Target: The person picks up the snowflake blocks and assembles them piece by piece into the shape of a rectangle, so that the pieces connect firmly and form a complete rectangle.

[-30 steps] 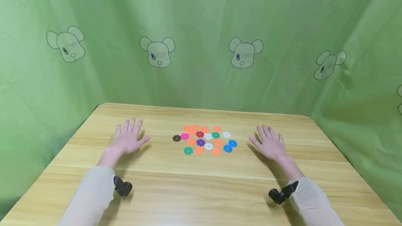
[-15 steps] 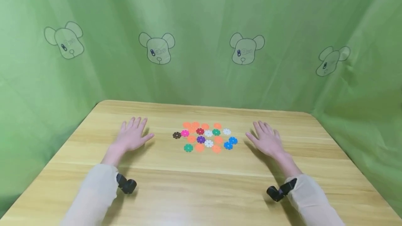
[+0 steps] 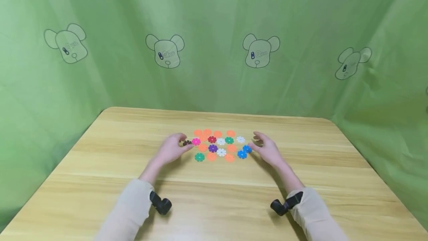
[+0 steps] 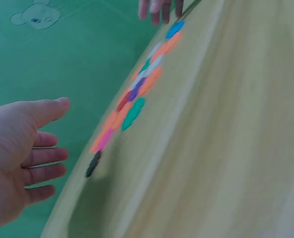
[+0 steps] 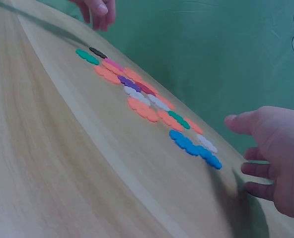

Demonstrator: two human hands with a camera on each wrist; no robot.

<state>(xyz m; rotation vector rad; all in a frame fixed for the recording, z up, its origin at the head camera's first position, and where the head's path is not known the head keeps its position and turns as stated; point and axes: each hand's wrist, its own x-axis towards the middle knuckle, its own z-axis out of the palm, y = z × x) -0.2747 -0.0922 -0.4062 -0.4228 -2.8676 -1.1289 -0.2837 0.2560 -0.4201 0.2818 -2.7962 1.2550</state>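
Several flat, notched flower-shaped discs in different colours lie spread on the wooden table [image 3: 214, 192]. My left hand [image 3: 170, 148] hovers by the left end of the group, thumb and fingers apart around the dark brown disc [image 3: 187, 143] in the head view. The left wrist view shows that hand [image 4: 18, 153] raised off the brown disc [image 4: 93, 164], with nothing in it. At the other end, my right hand [image 3: 269, 151] hangs beside the two blue discs [image 3: 242, 154], its thumb overlapping one. In the right wrist view its relaxed fingers [image 5: 258, 169] hold nothing.
Between the hands lie pink [image 3: 196, 141], red [image 3: 212, 139], purple [image 3: 212, 148], white [image 3: 221, 152], green [image 3: 199, 157] and orange discs [image 3: 229, 157]. A green curtain [image 3: 214, 88] printed with bear heads surrounds the table's back and sides. Each sleeve carries a black wrist camera [image 3: 161, 203].
Both hands have moved inward from the sides to the two ends of the discs. Their spread fingers have bent into looser curves. The discs lie as before.
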